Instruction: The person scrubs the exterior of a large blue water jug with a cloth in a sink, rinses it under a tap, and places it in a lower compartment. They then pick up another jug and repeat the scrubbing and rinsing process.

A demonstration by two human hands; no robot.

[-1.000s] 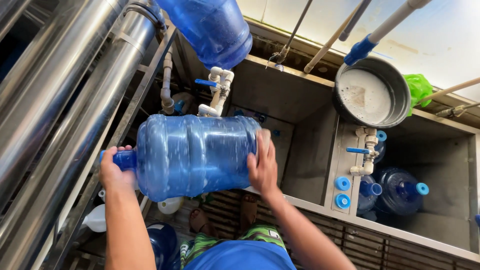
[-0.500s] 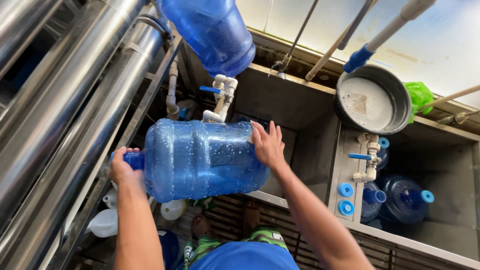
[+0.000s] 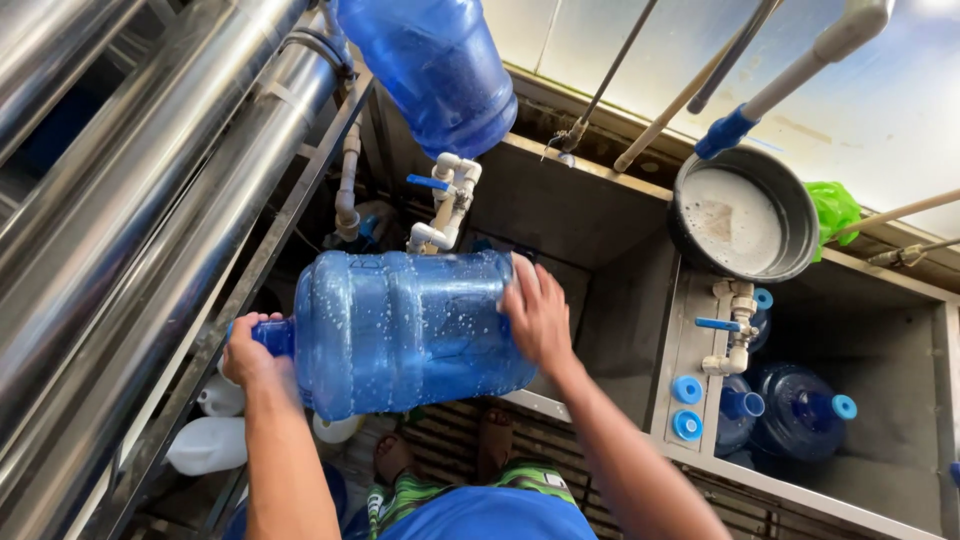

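Both your hands grip big blue water jug (image 3: 405, 335) held sideways: left hand (image 3: 252, 350) closed around neck, right hand (image 3: 535, 315) flat against base, likely steadying its weight. Jug sits just below white pipe valve (image 3: 445, 200), above floor grating (image 3: 470, 440).

One head-worn view, looking steeply down

We see everything from the wearer's head, facing almost straight down over the blue water jug (image 3: 405, 335), which lies close under the lens and fills the middle of the frame. Below the jug we look past the wearer's own chest to the feet (so the tilt is steep). Left of the jug run steel pipes (image 3: 150, 190); right of it and farther off sits a round metal pan (image 3: 745, 215). No second view overlaps.
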